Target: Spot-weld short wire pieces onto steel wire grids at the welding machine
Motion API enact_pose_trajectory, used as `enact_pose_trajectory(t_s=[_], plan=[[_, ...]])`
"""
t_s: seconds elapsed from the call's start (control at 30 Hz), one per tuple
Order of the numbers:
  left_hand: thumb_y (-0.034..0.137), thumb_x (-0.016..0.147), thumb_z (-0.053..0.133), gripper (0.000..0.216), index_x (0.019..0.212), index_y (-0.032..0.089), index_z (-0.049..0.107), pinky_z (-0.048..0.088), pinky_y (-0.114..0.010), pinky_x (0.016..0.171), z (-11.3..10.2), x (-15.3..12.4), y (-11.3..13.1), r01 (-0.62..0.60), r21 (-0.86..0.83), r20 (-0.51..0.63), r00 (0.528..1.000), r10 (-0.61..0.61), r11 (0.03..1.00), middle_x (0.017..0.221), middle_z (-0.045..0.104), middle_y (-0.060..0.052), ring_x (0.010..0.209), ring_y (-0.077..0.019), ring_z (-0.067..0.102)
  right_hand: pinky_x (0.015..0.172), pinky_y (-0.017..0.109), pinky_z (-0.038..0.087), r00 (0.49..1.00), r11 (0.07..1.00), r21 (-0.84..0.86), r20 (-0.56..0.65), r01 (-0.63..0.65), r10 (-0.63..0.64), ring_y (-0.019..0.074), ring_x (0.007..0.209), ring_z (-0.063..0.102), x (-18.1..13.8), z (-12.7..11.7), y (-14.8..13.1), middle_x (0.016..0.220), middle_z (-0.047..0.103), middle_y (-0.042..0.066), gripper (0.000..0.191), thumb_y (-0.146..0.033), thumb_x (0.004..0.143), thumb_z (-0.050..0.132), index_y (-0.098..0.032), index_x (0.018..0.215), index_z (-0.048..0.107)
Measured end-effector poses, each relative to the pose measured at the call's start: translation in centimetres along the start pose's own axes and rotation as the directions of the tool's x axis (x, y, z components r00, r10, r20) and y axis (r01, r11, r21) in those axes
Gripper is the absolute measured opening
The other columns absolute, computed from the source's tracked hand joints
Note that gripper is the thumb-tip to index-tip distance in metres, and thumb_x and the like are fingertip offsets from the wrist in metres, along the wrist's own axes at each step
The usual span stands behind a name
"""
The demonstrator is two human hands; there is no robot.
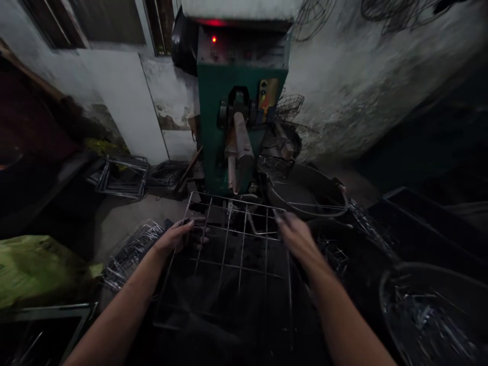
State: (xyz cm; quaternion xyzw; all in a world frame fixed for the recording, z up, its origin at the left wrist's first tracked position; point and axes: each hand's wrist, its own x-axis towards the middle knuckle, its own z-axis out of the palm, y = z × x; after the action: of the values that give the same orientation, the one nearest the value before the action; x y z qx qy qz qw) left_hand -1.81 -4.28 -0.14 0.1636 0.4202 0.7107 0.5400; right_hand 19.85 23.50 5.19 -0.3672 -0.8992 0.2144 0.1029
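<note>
A rectangular wire grid rack (232, 254) lies flat in front of me, its far edge under the arm of a green machine (240, 101). My left hand (179, 236) grips the rack's left side rail, fingers curled around the wire. On the right side rail rests my right hand (295, 236), fingers closed over the wire, a little blurred. The machine's cylindrical metal arm (242, 147) points down toward the rack's far edge. A red lamp (214, 39) glows on the machine's panel.
Stacks of finished wire racks lie on the floor at left (122, 175) and near my left arm (129, 254). A dark round tub (305, 195) sits right of the machine. A basin of small metal parts (434, 310) is at lower right. A green sack (34, 269) lies at left.
</note>
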Motion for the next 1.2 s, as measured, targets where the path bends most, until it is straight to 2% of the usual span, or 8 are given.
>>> enact_pose_trajectory(t_s=[0.07, 0.17, 0.33, 0.5, 0.6, 0.8, 1.03, 1.2], plan=[[0.027, 0.087, 0.053, 0.036, 0.119, 0.011, 0.052, 0.056, -0.037, 0.061, 0.2, -0.1, -0.2, -0.016, 0.018, -0.007, 1.0, 0.017, 1.0, 0.102, 0.068, -0.019, 0.08, -0.0289, 0.069, 0.073, 0.031, 0.046, 0.996, 0.996, 0.037, 0.025, 0.079, -0.08, 0.0227, 0.084, 0.062, 0.1, 2.9, -3.7, 0.088, 0.066, 0.01, 0.026, -0.032, 0.085, 0.036, -0.02, 0.087, 0.059], [0.028, 0.087, 0.053, 0.04, 0.122, 0.01, 0.049, 0.056, -0.037, 0.062, 0.2, -0.5, -0.3, -0.027, 0.03, -0.011, 1.0, 0.028, 0.999, 0.104, 0.067, -0.02, 0.081, -0.029, 0.068, 0.071, 0.028, 0.043, 0.999, 0.998, 0.018, -0.006, 0.053, -0.053, 0.0226, 0.082, 0.062, 0.8, 4.9, -5.9, 0.084, 0.066, 0.012, 0.023, -0.025, 0.084, 0.037, -0.017, 0.086, 0.059], [0.027, 0.087, 0.053, 0.041, 0.122, 0.008, 0.049, 0.055, -0.037, 0.06, -0.1, -1.0, -0.1, -0.037, 0.026, -0.028, 0.999, 0.038, 0.999, 0.105, 0.066, -0.022, 0.08, -0.0294, 0.069, 0.065, 0.028, 0.042, 0.996, 0.997, -0.034, -0.06, -0.063, 0.061, 0.0228, 0.076, 0.063, 1.2, 5.3, -7.1, 0.08, 0.066, 0.013, 0.024, -0.023, 0.089, 0.035, -0.015, 0.09, 0.058], [0.028, 0.084, 0.058, 0.041, 0.12, 0.009, 0.051, 0.055, -0.037, 0.06, -0.2, -1.0, 0.1, -0.051, -0.007, -0.003, 0.999, 0.051, 0.999, 0.102, 0.067, -0.021, 0.08, -0.0307, 0.068, 0.065, 0.03, 0.042, 0.981, 0.984, -0.051, -0.101, -0.171, 0.165, 0.0243, 0.076, 0.064, 0.8, 5.8, -9.2, 0.081, 0.066, 0.016, 0.024, -0.023, 0.09, 0.039, -0.008, 0.102, 0.053], [0.028, 0.083, 0.06, 0.041, 0.119, 0.01, 0.052, 0.055, -0.037, 0.058, -0.2, -1.0, 0.0, -0.049, -0.018, -0.003, 0.999, 0.048, 0.999, 0.102, 0.067, -0.021, 0.08, -0.0309, 0.069, 0.066, 0.029, 0.042, 0.977, 0.98, -0.057, -0.107, -0.189, 0.182, 0.0234, 0.077, 0.064, 0.8, 5.6, -9.7, 0.082, 0.066, 0.015, 0.025, -0.024, 0.091, 0.04, -0.008, 0.105, 0.051], [0.029, 0.081, 0.062, 0.04, 0.115, 0.009, 0.053, 0.055, -0.037, 0.057, -0.2, -1.0, -0.1, -0.054, -0.024, -0.034, 0.998, 0.053, 0.998, 0.1, 0.067, -0.021, 0.077, -0.0314, 0.069, 0.071, 0.026, 0.041, 0.996, 0.998, -0.014, -0.07, -0.054, 0.053, 0.0209, 0.08, 0.063, 0.8, 5.1, -8.4, 0.086, 0.067, 0.012, 0.024, -0.022, 0.09, 0.041, -0.01, 0.103, 0.056], [0.029, 0.08, 0.064, 0.041, 0.114, 0.009, 0.054, 0.055, -0.037, 0.057, 0.0, -1.2, 0.0, -0.052, -0.003, -0.055, 0.997, 0.052, 0.999, 0.1, 0.068, -0.02, 0.078, -0.0318, 0.068, 0.071, 0.027, 0.041, 0.99, 0.993, 0.012, -0.078, -0.116, 0.117, 0.0217, 0.085, 0.063, 1.6, 5.7, -9.4, 0.089, 0.066, 0.014, 0.024, -0.02, 0.09, 0.04, -0.009, 0.1, 0.058], [0.03, 0.079, 0.064, 0.043, 0.115, 0.009, 0.054, 0.055, -0.037, 0.057, 0.0, -1.3, -0.1, -0.061, 0.014, -0.056, 0.997, 0.062, 0.998, 0.1, 0.067, -0.021, 0.079, -0.0329, 0.068, 0.066, 0.03, 0.041, 0.971, 0.975, -0.046, -0.11, -0.216, 0.21, 0.0245, 0.079, 0.065, 1.1, 6.0, -10.6, 0.086, 0.066, 0.016, 0.027, -0.024, 0.093, 0.034, -0.008, 0.109, 0.05]])
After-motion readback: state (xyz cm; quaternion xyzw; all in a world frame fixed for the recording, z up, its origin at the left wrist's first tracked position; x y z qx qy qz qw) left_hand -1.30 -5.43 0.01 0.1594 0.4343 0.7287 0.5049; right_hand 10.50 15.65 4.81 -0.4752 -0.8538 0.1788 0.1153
